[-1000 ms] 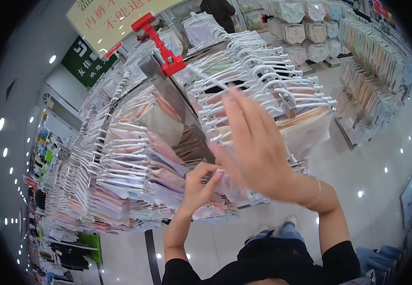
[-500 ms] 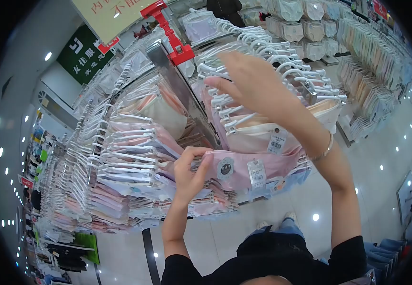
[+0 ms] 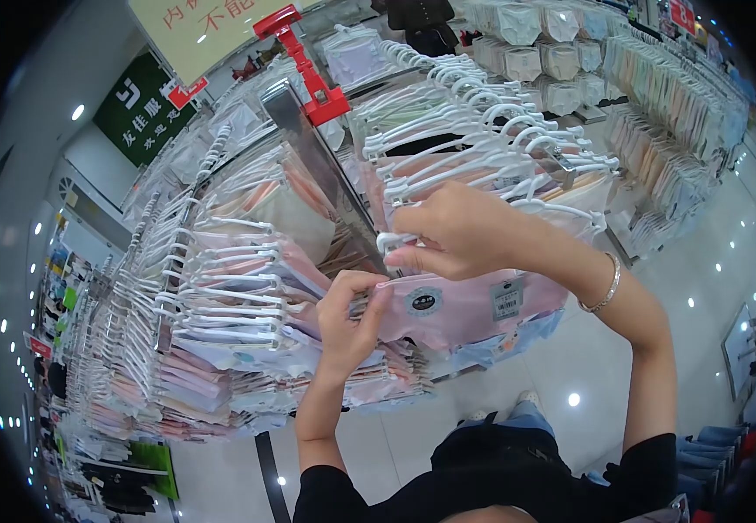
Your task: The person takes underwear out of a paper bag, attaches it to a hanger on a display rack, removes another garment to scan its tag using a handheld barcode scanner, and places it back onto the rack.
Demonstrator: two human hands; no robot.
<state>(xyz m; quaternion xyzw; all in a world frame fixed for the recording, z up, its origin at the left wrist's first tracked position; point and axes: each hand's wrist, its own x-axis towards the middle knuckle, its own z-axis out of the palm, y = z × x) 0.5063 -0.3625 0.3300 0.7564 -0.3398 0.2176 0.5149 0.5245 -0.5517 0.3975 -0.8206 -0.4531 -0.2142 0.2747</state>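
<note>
Pink underwear (image 3: 461, 305) with a round label and a barcode tag hangs spread out at the front of the rack. My left hand (image 3: 349, 321) pinches its upper left corner between thumb and fingers. Just above that corner, my right hand (image 3: 456, 231) is closed on the clip end of a white hanger (image 3: 561, 211), whose bar runs behind my fingers. Behind it, many white hangers (image 3: 456, 113) with pale underwear fill the rack.
A red clamp (image 3: 321, 100) on a metal post holds a yellow sign (image 3: 212, 30). More hangers with garments (image 3: 230, 296) line the left side. Further racks (image 3: 674, 122) stand at the right. A person in dark clothes (image 3: 420, 22) is at the back.
My right hand has come down from the rack's hangers to the pink underwear's upper left corner, now closed on a white hanger. My left hand keeps its pinch.
</note>
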